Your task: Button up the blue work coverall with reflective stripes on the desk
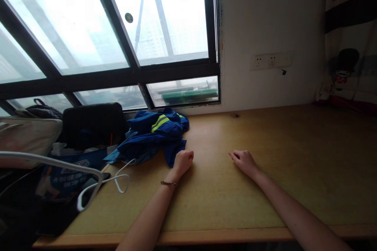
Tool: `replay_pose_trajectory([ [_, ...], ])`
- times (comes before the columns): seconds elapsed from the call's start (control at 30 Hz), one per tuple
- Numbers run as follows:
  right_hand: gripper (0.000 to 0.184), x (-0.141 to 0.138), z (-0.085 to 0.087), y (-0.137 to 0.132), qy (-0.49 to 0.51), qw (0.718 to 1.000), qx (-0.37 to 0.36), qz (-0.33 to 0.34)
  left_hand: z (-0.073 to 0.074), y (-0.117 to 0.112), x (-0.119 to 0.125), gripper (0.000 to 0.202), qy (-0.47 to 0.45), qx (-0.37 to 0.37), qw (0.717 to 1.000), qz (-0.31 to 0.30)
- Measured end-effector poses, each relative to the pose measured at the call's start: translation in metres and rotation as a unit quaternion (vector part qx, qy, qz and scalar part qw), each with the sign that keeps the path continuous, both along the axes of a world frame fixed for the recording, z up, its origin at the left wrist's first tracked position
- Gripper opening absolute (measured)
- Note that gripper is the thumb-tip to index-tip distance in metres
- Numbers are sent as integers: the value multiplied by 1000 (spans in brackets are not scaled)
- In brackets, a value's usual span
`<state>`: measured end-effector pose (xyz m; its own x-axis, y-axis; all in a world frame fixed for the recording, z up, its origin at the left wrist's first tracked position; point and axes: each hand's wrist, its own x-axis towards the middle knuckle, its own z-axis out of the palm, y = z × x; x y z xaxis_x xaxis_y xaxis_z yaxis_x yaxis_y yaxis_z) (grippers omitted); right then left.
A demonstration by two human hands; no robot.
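My left hand [184, 160] rests on the wooden table [218, 200] as a loose fist, with a bracelet [169, 183] at the wrist. It is right beside the hem of a crumpled blue garment [156, 129] with yellow-green reflective strips. A short way to the right, my right hand [244, 161] also lies on the tabletop, fingers curled in and the index finger poking out a little. Nothing shows in either hand. Bare tabletop lies between the two.
A white cable [120, 178] loops over the table's left side. Beyond it are a dark bag [94, 125], a blue printed bag [73, 176] and a pale bag [32, 137]. Behind are a window [173, 15], wall sockets [271, 61] and, at right, a patterned curtain [353, 47].
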<state>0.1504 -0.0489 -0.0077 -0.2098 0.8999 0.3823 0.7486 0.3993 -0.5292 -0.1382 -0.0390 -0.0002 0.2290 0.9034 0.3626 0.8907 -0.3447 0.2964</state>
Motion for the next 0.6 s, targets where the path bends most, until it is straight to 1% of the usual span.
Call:
replay_pose_trajectory([
  [0.13,40,0,0,0,2,1000,-3,3,2,-1,1,22,15,-7,1000,14],
  [0.2,40,-1,0,-1,2,1000,-2,2,7,-4,3,22,26,-1,998,49],
  [0.27,40,-2,1,-1,2,1000,-2,4,15,-7,4,22,36,46,992,110],
  [0.33,39,-3,1,-2,1,1000,-2,6,27,-10,2,28,47,129,974,181],
  [0.4,39,-4,1,-3,-2,1000,-2,11,37,-10,-5,41,66,194,950,236],
  [0.43,39,-4,1,-3,-3,1000,-2,13,41,-9,-11,49,76,204,942,256],
  [0.5,39,-5,0,-4,-4,1000,-3,18,44,-5,-26,61,86,187,935,290],
  [0.6,40,-4,0,-3,-5,1000,-3,19,38,6,-49,74,66,130,927,345],
])
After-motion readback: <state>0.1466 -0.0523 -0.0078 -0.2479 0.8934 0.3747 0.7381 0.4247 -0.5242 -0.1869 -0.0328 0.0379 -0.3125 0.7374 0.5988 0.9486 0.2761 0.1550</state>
